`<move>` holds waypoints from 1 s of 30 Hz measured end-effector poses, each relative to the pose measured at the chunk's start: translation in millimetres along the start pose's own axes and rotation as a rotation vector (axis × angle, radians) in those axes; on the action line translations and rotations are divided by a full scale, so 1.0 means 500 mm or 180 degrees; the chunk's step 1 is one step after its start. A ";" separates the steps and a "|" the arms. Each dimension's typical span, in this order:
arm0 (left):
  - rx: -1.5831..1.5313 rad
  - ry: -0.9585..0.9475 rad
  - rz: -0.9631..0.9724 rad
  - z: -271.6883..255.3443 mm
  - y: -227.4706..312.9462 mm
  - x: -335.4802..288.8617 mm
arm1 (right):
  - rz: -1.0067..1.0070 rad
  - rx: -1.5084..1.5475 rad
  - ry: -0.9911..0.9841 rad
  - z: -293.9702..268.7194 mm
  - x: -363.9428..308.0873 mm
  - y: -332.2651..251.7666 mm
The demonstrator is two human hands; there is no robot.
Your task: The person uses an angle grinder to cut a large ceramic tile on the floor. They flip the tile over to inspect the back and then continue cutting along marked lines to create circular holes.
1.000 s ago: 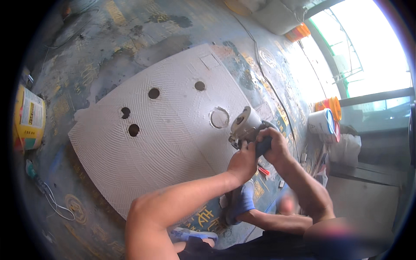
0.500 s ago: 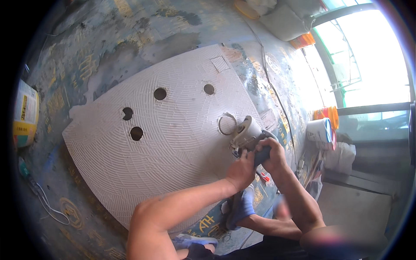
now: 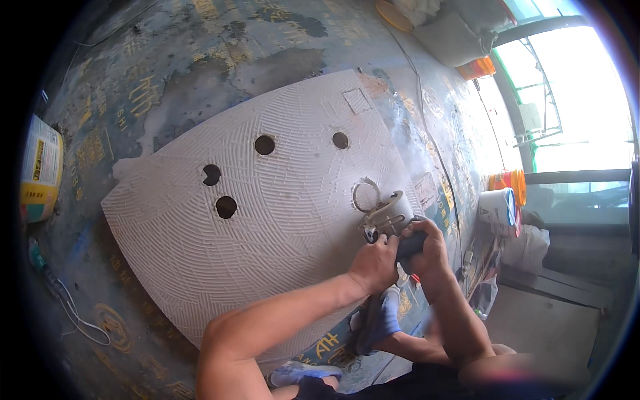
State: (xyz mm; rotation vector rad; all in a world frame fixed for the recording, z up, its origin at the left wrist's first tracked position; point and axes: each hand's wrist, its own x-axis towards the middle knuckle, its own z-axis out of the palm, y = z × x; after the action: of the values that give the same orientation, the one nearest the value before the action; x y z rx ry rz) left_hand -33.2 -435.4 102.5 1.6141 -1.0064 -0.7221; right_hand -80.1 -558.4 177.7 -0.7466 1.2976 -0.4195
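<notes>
A large pale slab (image 3: 287, 227) with a ridged upper face lies on the floor before me. Several round holes are cut through it, and a ring-shaped groove (image 3: 366, 195) marks its right part. Just below that groove sits a hand-held power cutter (image 3: 388, 215) with a grey metal guard, tilted over the slab. My right hand (image 3: 430, 245) is wrapped round its dark handle. My left hand (image 3: 375, 265) is closed on the near side of the same cutter, by the guard. The blade's contact with the slab is hidden.
White and orange buckets (image 3: 497, 207) stand at the right, below a bright window. A yellow-white bucket (image 3: 44, 170) is at the far left, near a green tool (image 3: 37, 257) with a pale cord. A dark cable (image 3: 437, 143) runs beyond the slab. My feet (image 3: 380, 320) are near its edge.
The view has shifted, so the slab appears farther right. Both hands have turned the cutter, and its guard now lies closer beneath the ring-shaped groove.
</notes>
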 end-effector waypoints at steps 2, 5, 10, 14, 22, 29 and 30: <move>0.0084 -0.0150 -0.0030 -0.026 0.011 0.006 | -0.0010 0.0220 0.0013 -0.002 0.001 0.006; 0.0223 -0.0372 -0.0039 -0.065 0.014 0.010 | 0.0155 0.0389 0.0118 0.013 -0.018 0.011; 0.0382 -0.0743 0.0050 -0.123 0.005 0.024 | 0.0085 0.0497 0.0050 0.026 -0.030 0.031; 0.0370 -0.0636 0.0010 -0.111 0.029 0.000 | -0.0043 0.0677 0.0065 0.018 -0.053 0.040; 0.0389 0.0353 0.0276 -0.079 -0.009 0.019 | -0.0215 0.0786 -0.0410 0.045 -0.018 0.037; 0.0374 0.0317 0.0214 -0.091 -0.051 0.015 | -0.0314 0.0770 -0.0372 0.058 0.018 0.071; 0.0362 0.0274 0.0204 -0.093 -0.056 0.017 | -0.0328 0.0773 -0.0332 0.063 0.020 0.072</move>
State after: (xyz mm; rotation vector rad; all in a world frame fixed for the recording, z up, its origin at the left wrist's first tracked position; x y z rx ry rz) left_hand 17.2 -418.8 88.2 1.6882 -1.0475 -0.5562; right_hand -51.8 -531.5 148.4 -0.6236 1.0905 -0.6020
